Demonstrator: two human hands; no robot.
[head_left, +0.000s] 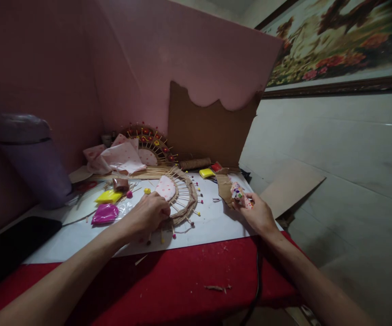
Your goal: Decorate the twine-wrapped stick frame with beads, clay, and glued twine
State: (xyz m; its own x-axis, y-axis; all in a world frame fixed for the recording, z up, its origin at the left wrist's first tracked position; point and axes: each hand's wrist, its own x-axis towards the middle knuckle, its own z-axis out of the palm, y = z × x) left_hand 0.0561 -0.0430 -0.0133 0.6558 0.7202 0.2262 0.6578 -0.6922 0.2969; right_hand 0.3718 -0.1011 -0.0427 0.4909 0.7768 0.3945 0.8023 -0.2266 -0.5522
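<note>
On the white sheet lies a half-round craft (189,195) with a twine-wrapped arch and thin sticks tipped with coloured beads. A pink-dotted cloth half-disc (165,187) forms its centre. My left hand (152,211) rests at the craft's near left end, its fingers curled together; whatever they pinch is hidden beneath them. On the right, my right hand (259,215) is closed around a hot glue gun (239,194) with a colourful pattern. The gun is over a torn piece of cardboard (224,189), and a black cord (258,271) hangs below that hand.
Yellow (109,196) and magenta clay packets (105,213) lie left of my left hand. A purple tumbler (36,158) and a black flat object (19,244) are farther left. Behind stand a second beaded arch (162,147), dotted cloth (121,156), a twine roll (195,163) and cut cardboard (209,131).
</note>
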